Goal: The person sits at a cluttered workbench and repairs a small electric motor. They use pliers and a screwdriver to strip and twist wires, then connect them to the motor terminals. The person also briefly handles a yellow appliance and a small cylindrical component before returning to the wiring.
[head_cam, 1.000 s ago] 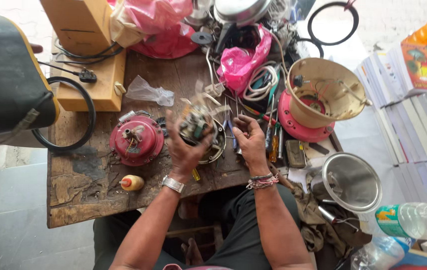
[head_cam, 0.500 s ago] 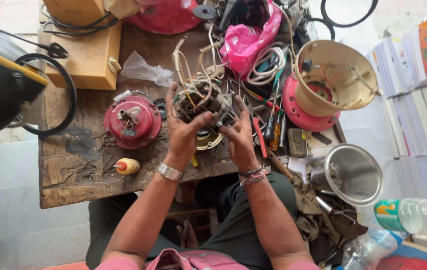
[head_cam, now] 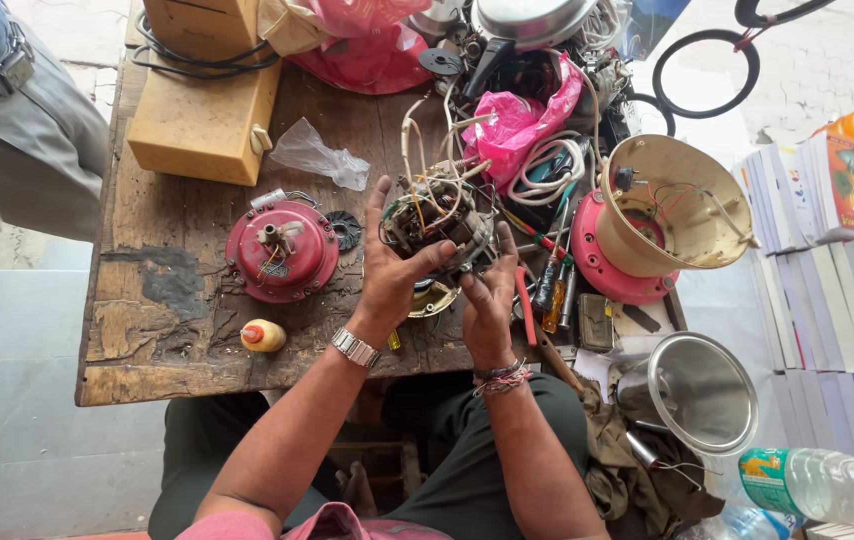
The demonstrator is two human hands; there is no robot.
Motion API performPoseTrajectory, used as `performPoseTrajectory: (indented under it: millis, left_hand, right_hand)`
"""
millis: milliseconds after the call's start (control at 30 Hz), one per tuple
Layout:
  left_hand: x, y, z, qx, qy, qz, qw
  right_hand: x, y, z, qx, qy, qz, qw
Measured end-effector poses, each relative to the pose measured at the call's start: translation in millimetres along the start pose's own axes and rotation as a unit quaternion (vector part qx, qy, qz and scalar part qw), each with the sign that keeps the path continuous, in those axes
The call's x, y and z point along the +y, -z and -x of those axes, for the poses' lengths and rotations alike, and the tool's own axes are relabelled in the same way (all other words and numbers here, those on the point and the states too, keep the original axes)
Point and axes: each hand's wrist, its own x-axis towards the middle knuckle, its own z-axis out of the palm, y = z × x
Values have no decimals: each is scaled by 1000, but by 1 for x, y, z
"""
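One wired motor core (head_cam: 437, 225), one red round motor housing (head_cam: 282, 250) and one small yellow bottle (head_cam: 263, 336) are in view. Two pink plastic bags (head_cam: 522, 115), one steel jar (head_cam: 702, 392), one cream mixer shell (head_cam: 672, 205) and one clear water bottle (head_cam: 817, 485) complete the count.

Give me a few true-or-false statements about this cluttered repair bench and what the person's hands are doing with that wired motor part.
1. Both hands hold the wired motor. True: the left hand and right hand cup it from either side.
2. The red round housing lies to the right of the hands. False: it lies to their left on the wooden table.
3. A small yellow bottle lies near the table's front edge. True.
4. The left wrist is bare. False: it wears a metal watch.
5. The steel pot stands on the table. False: it sits off the table's right edge.
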Motion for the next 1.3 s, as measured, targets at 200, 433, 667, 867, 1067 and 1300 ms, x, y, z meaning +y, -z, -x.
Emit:
performPoseTrajectory:
  millis: [200, 433, 667, 867, 1067, 1300]
  left_hand:
    - [-3, 2, -4, -8, 3, -5, 1000]
    - [-1, 4, -7, -5, 16, -15, 1000]
    - [0, 12, -12, -2, -12, -121, 993]
    - [10, 43, -17, 0, -208, -480, 852]
    - [1, 46, 0, -8, -102, -386, 917]
    - [-5, 52, 15, -41, -200, -489, 848]
  right_hand:
    - [5, 0, -3, 28, -3, -42, 999]
    - [4, -7, -4, 54, 7, -57, 997]
    - [8, 0, -9, 18, 15, 26, 999]
    - [-1, 23, -16, 102, 22, 32, 994]
    - [-17, 24, -20, 197, -18, 37, 980]
    - [-15, 30, -18, 165, 29, 52, 984]
